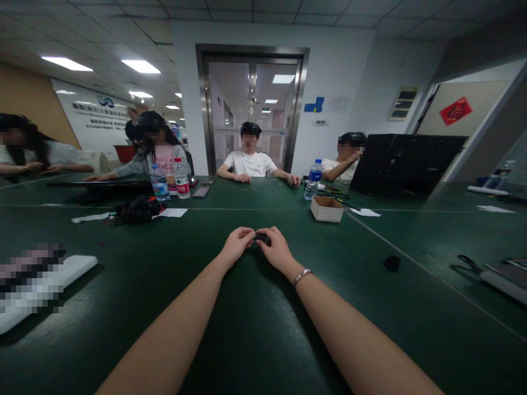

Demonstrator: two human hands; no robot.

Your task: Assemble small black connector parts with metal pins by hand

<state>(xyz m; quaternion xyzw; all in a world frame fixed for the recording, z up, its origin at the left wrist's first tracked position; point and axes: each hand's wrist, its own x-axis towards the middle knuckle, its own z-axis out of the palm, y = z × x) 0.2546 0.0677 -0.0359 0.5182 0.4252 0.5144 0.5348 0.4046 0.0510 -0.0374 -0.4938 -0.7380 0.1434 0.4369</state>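
A small dark object (262, 237), rounded and black, sits between my two hands just above or on the green table; its kind is too small to tell. My right hand (276, 248) curls around it, thumb and fingers closed on it. From the other side, my left hand (237, 245) pinches at its left end with the fingertips together. Part of the object is hidden behind my right fingers. A silver bracelet (303, 276) circles my right wrist.
Beyond my hands on the table (206, 329) stand an open cardboard box (327, 211), water bottles (314, 180) and a bundle of black cables (138, 209). A black lump (391, 263) lies right. A large black monitor (405, 164) stands back right. Several people sit across.
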